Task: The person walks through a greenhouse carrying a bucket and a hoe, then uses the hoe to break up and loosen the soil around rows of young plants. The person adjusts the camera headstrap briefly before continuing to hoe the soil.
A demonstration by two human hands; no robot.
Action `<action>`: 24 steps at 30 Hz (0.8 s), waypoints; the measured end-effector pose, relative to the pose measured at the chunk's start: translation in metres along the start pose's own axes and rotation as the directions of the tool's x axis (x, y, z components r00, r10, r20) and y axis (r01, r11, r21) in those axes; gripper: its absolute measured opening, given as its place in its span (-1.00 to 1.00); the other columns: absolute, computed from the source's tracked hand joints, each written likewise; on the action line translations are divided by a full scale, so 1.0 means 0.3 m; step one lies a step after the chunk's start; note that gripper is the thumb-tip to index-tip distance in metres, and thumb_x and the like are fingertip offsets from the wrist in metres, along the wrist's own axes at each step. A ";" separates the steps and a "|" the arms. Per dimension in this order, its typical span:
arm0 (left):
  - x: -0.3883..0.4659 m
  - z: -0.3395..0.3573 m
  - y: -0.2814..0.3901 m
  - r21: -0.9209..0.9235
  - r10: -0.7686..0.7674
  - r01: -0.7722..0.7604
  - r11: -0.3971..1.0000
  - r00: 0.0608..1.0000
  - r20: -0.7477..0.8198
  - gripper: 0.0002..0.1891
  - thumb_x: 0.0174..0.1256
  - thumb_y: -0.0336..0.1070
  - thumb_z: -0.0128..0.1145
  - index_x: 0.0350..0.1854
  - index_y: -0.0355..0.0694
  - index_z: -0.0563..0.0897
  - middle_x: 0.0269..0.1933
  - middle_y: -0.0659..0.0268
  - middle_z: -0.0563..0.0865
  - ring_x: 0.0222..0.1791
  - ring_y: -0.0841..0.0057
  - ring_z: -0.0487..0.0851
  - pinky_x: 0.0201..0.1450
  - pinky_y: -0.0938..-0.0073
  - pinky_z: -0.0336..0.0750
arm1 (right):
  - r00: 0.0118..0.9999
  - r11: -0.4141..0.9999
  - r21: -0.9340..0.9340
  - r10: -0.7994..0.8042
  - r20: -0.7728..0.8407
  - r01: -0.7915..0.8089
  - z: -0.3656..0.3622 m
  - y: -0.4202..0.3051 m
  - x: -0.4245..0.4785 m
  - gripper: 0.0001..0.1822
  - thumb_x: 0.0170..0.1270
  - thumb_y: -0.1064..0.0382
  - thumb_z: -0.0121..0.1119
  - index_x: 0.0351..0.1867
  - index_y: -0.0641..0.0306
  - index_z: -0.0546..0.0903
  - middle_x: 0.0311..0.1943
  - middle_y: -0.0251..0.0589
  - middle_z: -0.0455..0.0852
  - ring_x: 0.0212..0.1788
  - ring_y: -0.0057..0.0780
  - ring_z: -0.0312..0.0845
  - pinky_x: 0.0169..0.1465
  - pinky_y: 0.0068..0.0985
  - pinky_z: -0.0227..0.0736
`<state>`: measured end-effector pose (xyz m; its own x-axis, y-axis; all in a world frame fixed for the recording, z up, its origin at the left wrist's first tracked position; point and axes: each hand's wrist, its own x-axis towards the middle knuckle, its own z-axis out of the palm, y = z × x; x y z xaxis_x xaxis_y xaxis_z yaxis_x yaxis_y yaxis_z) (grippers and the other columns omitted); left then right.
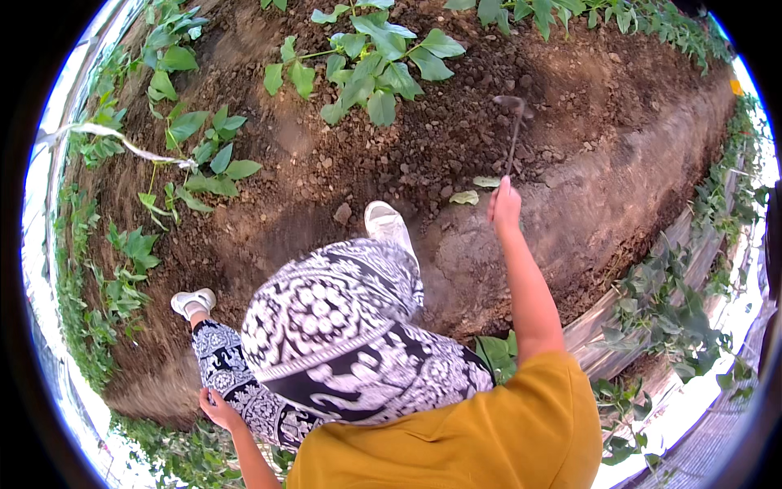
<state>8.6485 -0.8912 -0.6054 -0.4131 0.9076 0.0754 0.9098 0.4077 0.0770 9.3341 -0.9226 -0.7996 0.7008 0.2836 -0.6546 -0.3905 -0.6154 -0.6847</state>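
My right hand (pixel 506 205) grips a small hand hoe (pixel 514 142) by its thin handle. Its blurred metal head is over loose, crumbly soil (pixel 470 131), to the right of a leafy green plant (pixel 379 67). Two pale fallen leaves, one of them a curled leaf (pixel 464 197), lie just left of that hand. Down at the lower left, my left hand (pixel 219 409) rests against or close beside my patterned trouser leg (pixel 226 360). Its fingers are slightly bent and apart, and nothing shows in them.
My white shoes, one a forward shoe (pixel 388 225), stand on the soil. Vines (pixel 211 168) grow at the left, with a white strip (pixel 134 147) tied to one. On the right, a smooth soil ridge (pixel 635 165) runs beside wooden boards (pixel 611 330) and more foliage (pixel 672 305).
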 end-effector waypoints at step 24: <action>-0.066 0.006 -0.038 -0.167 0.006 -0.025 0.986 0.993 -0.115 -0.72 0.18 -0.26 0.03 -0.13 -0.32 0.52 -0.10 0.15 0.55 -0.05 0.29 0.46 0.04 0.36 0.30 | 0.929 0.818 -0.442 -0.336 0.152 0.368 -0.017 0.230 -0.400 -0.50 0.27 -0.03 -0.17 -0.54 0.45 0.47 -0.63 0.09 0.49 -0.47 0.00 0.44 -0.33 -0.22 0.32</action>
<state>8.6463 -0.9136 -0.6095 -0.4095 0.8923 0.1901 0.9006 0.3622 0.2402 9.2260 -1.0029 -0.7666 0.6920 0.5823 -0.4268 0.2025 -0.7240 -0.6595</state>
